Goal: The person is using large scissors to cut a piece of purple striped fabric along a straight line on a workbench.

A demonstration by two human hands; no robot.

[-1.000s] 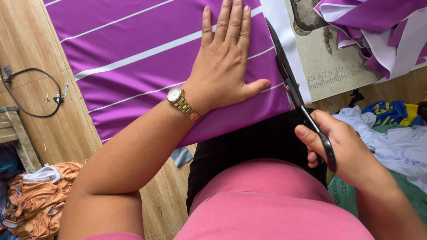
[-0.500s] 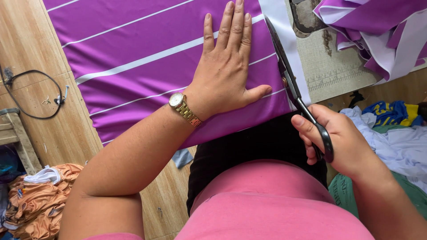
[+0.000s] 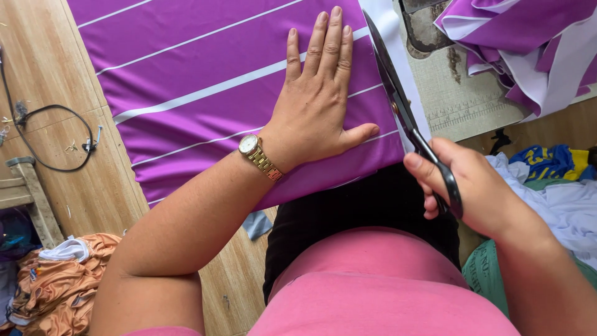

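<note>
A purple fabric (image 3: 205, 87) with thin white stripes lies spread across the table. My left hand (image 3: 320, 102), with a gold wristwatch (image 3: 258, 155) on the wrist, presses flat on it near its right edge, fingers together. My right hand (image 3: 469, 186) grips the black handles of large scissors (image 3: 401, 106). Their blades point away from me along the fabric's right edge, beside a white strip (image 3: 392, 37).
A heap of purple and white fabric (image 3: 528, 43) sits at the top right on a worn grey mat (image 3: 460, 99). A black cable (image 3: 43, 137) lies on the wooden floor at left. Orange cloth (image 3: 56, 280) is piled bottom left; blue and white cloth (image 3: 553, 180) at right.
My right hand and the scissors have shifted slightly forward along the fabric's edge. My left hand stays pressed in the same place.
</note>
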